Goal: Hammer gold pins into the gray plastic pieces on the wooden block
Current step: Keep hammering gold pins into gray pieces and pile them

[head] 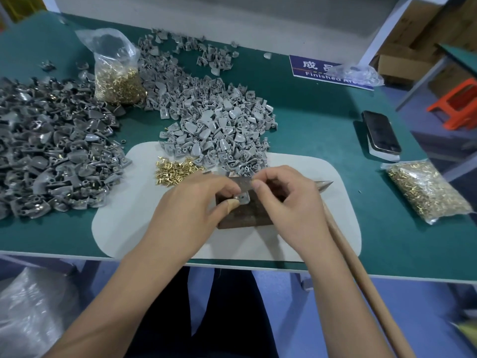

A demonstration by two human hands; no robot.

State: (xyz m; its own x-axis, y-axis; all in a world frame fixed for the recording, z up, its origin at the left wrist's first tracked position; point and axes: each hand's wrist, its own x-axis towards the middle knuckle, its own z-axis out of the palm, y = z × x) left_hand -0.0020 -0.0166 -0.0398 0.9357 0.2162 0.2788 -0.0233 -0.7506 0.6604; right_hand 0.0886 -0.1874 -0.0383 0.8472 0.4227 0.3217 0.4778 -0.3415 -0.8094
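Gray plastic piece [244, 198] sits on the wooden block [246, 215], pinched by left hand [198, 202] fingers; right hand [286, 200] fingers curl at it. Light, stiff and small, I'd say, best held by its edges. Hammer [361, 267] alongside; open surface [309, 120] lies rightward.

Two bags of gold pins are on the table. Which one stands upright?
The bag of gold pins at the back left, between the gray piles, stands upright with its top bunched. The other bag, at the right edge near the phone, lies flat.
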